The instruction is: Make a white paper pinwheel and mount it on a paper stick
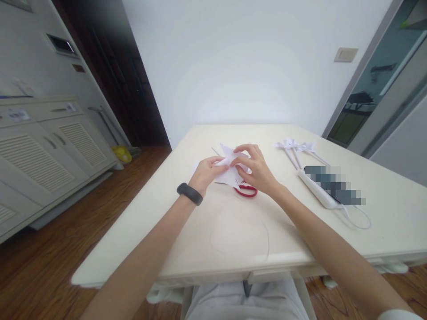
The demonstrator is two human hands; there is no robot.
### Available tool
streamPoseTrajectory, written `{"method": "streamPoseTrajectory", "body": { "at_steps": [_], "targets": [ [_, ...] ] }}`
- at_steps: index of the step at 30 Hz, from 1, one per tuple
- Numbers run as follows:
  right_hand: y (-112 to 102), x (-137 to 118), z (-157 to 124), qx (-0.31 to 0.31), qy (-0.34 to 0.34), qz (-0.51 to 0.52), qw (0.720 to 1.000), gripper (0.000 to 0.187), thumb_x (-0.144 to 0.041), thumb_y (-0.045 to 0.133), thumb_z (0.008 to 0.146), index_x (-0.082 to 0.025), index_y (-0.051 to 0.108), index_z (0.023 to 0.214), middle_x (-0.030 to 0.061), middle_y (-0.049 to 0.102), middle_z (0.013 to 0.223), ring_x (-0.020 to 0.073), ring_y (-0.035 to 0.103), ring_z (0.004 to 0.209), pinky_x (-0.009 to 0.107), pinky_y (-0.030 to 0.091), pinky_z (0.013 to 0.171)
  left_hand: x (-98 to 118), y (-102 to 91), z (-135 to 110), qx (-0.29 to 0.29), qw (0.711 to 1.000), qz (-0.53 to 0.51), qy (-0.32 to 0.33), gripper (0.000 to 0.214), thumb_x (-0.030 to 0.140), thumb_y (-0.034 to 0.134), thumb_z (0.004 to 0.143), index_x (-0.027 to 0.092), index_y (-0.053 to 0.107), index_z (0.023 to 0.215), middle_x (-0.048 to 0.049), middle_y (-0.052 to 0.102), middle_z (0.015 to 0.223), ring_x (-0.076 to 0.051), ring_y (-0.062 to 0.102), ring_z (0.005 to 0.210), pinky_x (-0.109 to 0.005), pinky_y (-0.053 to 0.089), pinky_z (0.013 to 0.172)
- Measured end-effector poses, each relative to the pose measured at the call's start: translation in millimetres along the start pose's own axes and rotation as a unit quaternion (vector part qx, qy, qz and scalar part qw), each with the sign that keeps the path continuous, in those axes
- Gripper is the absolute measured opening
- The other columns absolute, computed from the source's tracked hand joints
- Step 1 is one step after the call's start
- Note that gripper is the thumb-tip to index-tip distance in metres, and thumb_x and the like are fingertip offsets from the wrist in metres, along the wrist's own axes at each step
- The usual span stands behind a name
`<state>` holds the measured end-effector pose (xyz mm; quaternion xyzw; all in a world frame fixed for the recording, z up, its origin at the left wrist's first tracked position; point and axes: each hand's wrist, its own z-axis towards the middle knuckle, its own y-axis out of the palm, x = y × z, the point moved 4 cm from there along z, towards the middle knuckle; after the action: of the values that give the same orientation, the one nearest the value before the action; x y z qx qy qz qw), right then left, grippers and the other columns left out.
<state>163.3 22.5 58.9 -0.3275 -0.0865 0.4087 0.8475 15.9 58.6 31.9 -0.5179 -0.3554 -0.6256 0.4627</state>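
Observation:
A white sheet of paper (230,173) with cut, pointed corners is held above the table between both hands. My left hand (208,171), with a dark band on its wrist, pinches the paper near its middle between thumb and fingers. At the paper's right side my right hand (251,166) has its fingers curled onto it. Red-handled scissors (247,191) lie on the table just beneath, their blades mostly covered by the paper. More white paper shows partly behind my left hand.
White paper pinwheel-like shapes on sticks (293,149) lie at the right back of the table (133,240). In front of them a phone with a blurred screen (333,184) rests on a white block (315,191) with a cable (362,226). A wall stands behind the table.

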Motion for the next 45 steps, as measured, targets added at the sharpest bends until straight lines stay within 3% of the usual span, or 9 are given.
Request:
{"method": "streamPoseTrajectory", "body": {
  "at_steps": [15,32,41,45],
  "targets": [
    [2,3,0,0.062,0.075,0.041,0.994,0.011,-0.015,0.052,0.081,-0.022,0.059,0.086,0.0079,0.044,0.114,0.0239,0.041,0.110,0.042,0.036,0.094,4,3.3,-1,0.024,0.998,0.050,0.000,0.032,0.028,0.065,0.067,0.015,0.061,0.096,-0.0050,0.069,0.082,-0.019,0.064,0.070,-0.029,0.049,0.063],
    [3,6,2,0.021,0.105,0.068,0.992,0.003,-0.021,0.059,0.079,-0.021,0.061,0.078,0.0073,0.046,0.115,0.0234,0.042,0.111,0.042,0.035,0.094,5,5.0,-1,0.015,0.995,0.097,0.026,0.032,0.022,0.064,0.066,0.016,0.060,0.097,-0.0038,0.068,0.083,-0.019,0.063,0.072,-0.027,0.047,0.062],
    [1,7,2,0.021,0.108,0.057,0.992,0.004,-0.017,0.059,0.078,-0.021,0.061,0.078,0.0063,0.047,0.114,0.0226,0.042,0.110,0.041,0.034,0.093,12,5.3,-1,0.013,0.994,0.099,0.042,0.032,0.015,0.065,0.062,0.015,0.062,0.094,-0.0074,0.065,0.102,-0.023,0.059,0.098,-0.032,0.046,0.080],
    [0,7,3,0.021,0.105,0.056,0.993,0.003,-0.019,0.059,0.078,-0.022,0.060,0.078,0.0060,0.048,0.114,0.0226,0.042,0.111,0.041,0.034,0.093,11,5.8,0,0.010,0.994,0.098,0.043,0.030,0.016,0.064,0.063,0.015,0.062,0.092,-0.0078,0.065,0.101,-0.024,0.059,0.098,-0.034,0.046,0.081]
  ]
}}
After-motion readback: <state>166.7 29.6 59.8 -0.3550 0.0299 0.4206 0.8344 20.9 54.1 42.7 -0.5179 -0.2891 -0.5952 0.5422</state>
